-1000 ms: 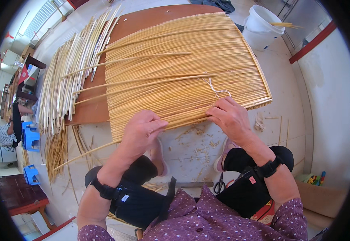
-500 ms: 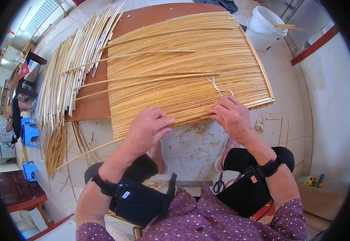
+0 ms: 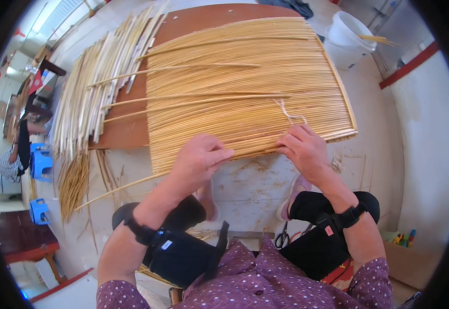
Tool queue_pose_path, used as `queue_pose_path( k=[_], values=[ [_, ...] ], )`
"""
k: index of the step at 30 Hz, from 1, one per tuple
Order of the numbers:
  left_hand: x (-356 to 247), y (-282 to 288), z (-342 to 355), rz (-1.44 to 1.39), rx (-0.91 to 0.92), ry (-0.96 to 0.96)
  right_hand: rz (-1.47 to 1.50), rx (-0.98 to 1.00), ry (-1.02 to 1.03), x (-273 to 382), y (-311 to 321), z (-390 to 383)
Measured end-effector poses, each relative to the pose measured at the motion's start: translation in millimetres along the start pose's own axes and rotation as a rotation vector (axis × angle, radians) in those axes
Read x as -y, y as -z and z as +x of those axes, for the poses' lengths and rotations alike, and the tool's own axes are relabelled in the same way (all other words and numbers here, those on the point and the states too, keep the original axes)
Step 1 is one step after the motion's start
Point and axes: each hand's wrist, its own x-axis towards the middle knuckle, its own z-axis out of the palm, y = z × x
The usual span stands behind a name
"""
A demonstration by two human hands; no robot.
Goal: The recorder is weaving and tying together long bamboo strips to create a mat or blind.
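A mat of thin golden stalks [image 3: 245, 67] lies over a brown table [image 3: 124, 129], its near edge toward me. My left hand [image 3: 201, 157] is closed, thumb and fingers pinching a stalk [image 3: 119, 191] that runs along this edge; its thin end sticks out past the mat at the lower left. Farther right on the same edge, my right hand [image 3: 306, 154] also pinches the stalk, fingertips down on it. White string [image 3: 289, 110] trails over the mat just beyond the right fingers. Several loose stalks [image 3: 198, 100] lie across the mat's surface.
A pile of pale stalks [image 3: 93, 92] covers the table's left side, its bushy ends [image 3: 73, 185] hanging down. White buckets [image 3: 348, 44] stand at the far right. Scissors [image 3: 282, 238] lie by my right foot. Blue stools [image 3: 40, 165] and another person [image 3: 8, 162] are at the left.
The view has shifted slightly, so the mat and table appear a little farther right. Both hands keep their hold at the mat's near edge, with little visible movement.
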Motion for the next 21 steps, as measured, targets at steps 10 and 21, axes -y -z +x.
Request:
queue_pose_path(
  k=[10,21],
  values=[
    [15,68,-20,-0.008,-0.432,0.481,-0.032,0.015,-0.082,8,8,-1],
    [15,80,-55,0.048,-0.022,0.282,0.053,0.064,-0.121,13,14,4]
  ],
)
